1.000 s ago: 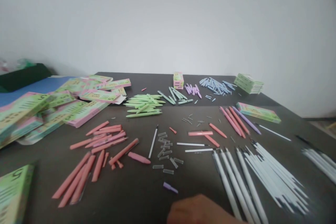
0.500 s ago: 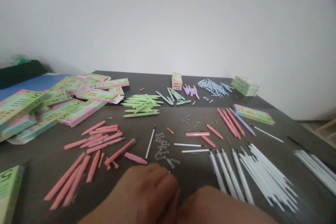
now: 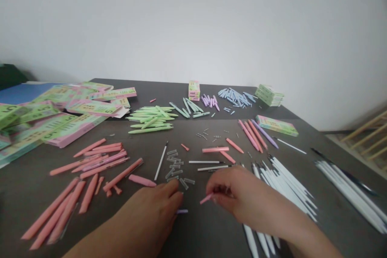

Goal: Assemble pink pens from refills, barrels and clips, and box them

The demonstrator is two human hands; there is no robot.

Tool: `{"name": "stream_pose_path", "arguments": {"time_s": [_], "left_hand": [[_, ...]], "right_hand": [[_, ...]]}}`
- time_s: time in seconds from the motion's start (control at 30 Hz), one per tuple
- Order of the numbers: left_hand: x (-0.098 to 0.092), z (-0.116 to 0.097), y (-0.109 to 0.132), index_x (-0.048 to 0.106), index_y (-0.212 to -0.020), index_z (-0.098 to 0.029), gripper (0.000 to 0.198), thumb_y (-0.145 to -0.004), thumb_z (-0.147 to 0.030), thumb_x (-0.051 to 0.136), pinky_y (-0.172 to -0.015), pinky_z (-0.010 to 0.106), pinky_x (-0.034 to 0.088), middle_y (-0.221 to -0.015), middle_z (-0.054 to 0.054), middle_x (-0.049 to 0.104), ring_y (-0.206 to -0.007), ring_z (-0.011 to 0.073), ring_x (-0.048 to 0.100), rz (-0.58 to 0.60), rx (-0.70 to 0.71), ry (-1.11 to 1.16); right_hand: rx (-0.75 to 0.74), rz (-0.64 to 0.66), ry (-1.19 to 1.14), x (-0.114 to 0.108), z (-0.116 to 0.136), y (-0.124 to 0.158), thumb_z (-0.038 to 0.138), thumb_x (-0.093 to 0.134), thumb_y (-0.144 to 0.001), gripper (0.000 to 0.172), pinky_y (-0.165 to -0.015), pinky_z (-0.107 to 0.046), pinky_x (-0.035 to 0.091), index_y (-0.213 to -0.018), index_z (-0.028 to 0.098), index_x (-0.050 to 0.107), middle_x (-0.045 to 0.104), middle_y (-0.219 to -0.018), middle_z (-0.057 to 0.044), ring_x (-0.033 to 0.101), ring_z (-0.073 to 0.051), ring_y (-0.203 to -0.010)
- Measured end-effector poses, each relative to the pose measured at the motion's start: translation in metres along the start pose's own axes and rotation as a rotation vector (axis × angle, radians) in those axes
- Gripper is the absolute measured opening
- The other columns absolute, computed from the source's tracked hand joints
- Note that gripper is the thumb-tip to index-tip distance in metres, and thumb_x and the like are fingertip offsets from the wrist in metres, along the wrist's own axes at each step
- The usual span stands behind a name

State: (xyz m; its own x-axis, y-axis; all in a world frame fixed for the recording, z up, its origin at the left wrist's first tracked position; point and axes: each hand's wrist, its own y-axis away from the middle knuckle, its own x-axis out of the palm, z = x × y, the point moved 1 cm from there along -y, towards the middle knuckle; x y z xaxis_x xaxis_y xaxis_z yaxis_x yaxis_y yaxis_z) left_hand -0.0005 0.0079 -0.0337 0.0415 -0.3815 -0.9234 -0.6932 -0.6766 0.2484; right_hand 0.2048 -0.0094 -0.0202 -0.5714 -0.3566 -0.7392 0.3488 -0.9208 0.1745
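Dark table (image 3: 193, 240); clear tubes (image 3: 176, 165) beyond left grip (image 3: 157, 206), its state unclear; right grip (image 3: 232, 190) pinching pink piece (image 3: 206, 199).

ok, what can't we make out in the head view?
Head view:
Left hand: fingertips mostly hidden by its back.
Purple piece: end hidden by that hand; held or not, unclear.
White tubes: middles covered by right hand and forearm.
Dark container: cut off by left edge.
Grey bits: too small to identify.
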Motion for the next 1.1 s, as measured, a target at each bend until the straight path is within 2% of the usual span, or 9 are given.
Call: {"name": "stream_pose_path", "arguments": {"time_s": [0.2,0.37,0.43,0.57,0.67,0.77,0.9,1.0,1.1], "left_hand": [[0.003,0.001,-0.002,0.064,-0.085,-0.021,0.032,-0.076,-0.006,0.037,-0.063,0.036,0.048,-0.094,0.009,0.064,-0.076,0.0242,0.065,0.024,-0.022,-0.002],[0.009,0.005,-0.002,0.062,-0.080,-0.022,0.028,-0.077,-0.010,0.037,-0.063,0.033,0.045,-0.089,0.005,0.065,-0.073,0.0217,0.063,-0.041,-0.008,0.087],[0.007,0.005,-0.003,0.060,-0.076,-0.022,0.024,-0.079,-0.013,0.038,-0.058,0.028,0.041,-0.079,0.002,0.065,-0.066,0.0185,0.061,-0.073,-0.040,0.159],[-0.005,0.009,-0.007,0.058,-0.068,-0.021,0.015,-0.077,-0.026,0.046,-0.047,0.023,0.033,-0.059,-0.002,0.058,-0.053,0.0144,0.053,-0.085,-0.209,0.411],[-0.012,0.015,-0.010,0.055,-0.067,-0.018,0.020,-0.075,-0.036,0.052,-0.044,0.021,0.037,-0.058,-0.003,0.057,-0.051,0.0128,0.053,-0.064,-0.277,0.741],[-0.011,0.023,-0.013,0.056,-0.076,-0.018,0.024,-0.070,-0.040,0.058,-0.040,0.020,0.039,-0.062,-0.002,0.060,-0.049,0.0126,0.055,-0.044,-0.319,0.983],[-0.005,0.025,-0.014,0.055,-0.075,-0.017,0.025,-0.071,-0.042,0.057,-0.036,0.019,0.035,-0.058,-0.002,0.062,-0.042,0.0111,0.053,-0.063,-0.348,1.009],[-0.004,0.023,-0.014,0.052,-0.071,-0.019,0.023,-0.074,-0.042,0.054,-0.036,0.018,0.030,-0.046,-0.005,0.055,-0.036,0.0090,0.044,-0.144,-0.358,0.981],[0.000,0.026,-0.016,0.051,-0.071,-0.020,0.021,-0.075,-0.040,0.052,-0.040,0.019,0.030,-0.042,-0.007,0.047,-0.039,0.0093,0.041,-0.229,-0.305,0.945]], "right_hand": [[0.037,-0.190,-0.018,-0.026,-0.010,0.000,0.013,0.052,-0.079,0.016,-0.052,-0.021,0.033,-0.076,0.019,0.067,0.063,-0.072,0.000,0.051,-0.011,-0.060],[0.046,-0.172,-0.049,-0.028,-0.012,-0.002,0.015,0.053,-0.079,0.015,-0.054,-0.022,0.035,-0.077,0.018,0.068,0.064,-0.069,0.000,0.053,-0.012,-0.061],[0.042,-0.169,-0.060,-0.025,-0.013,-0.005,0.015,0.053,-0.079,0.014,-0.054,-0.022,0.035,-0.078,0.018,0.067,0.065,-0.070,0.000,0.054,-0.012,-0.062],[0.054,-0.083,-0.075,-0.006,-0.014,-0.010,0.015,0.053,-0.079,0.013,-0.051,-0.021,0.032,-0.080,0.018,0.066,0.065,-0.069,0.000,0.055,-0.011,-0.060],[0.027,-0.017,0.026,0.016,-0.011,-0.014,0.018,0.056,-0.080,0.011,-0.050,-0.021,0.030,-0.081,0.019,0.066,0.066,-0.071,0.000,0.057,-0.012,-0.063],[-0.008,-0.027,0.208,0.031,-0.004,-0.015,0.021,0.062,-0.078,0.004,-0.053,-0.024,0.029,-0.079,0.019,0.065,0.067,-0.077,-0.001,0.058,-0.014,-0.069],[-0.004,-0.007,0.285,0.033,0.004,-0.016,0.023,0.063,-0.079,0.004,-0.054,-0.024,0.029,-0.079,0.019,0.063,0.065,-0.079,-0.001,0.057,-0.015,-0.070],[0.014,0.002,0.285,0.030,0.005,-0.015,0.021,0.063,-0.078,0.002,-0.054,-0.024,0.029,-0.078,0.019,0.062,0.065,-0.078,0.000,0.057,-0.015,-0.070],[-0.003,-0.001,0.288,0.030,0.003,-0.014,0.020,0.063,-0.077,0.003,-0.053,-0.024,0.028,-0.080,0.020,0.062,0.064,-0.078,0.000,0.056,-0.014,-0.069]]}}
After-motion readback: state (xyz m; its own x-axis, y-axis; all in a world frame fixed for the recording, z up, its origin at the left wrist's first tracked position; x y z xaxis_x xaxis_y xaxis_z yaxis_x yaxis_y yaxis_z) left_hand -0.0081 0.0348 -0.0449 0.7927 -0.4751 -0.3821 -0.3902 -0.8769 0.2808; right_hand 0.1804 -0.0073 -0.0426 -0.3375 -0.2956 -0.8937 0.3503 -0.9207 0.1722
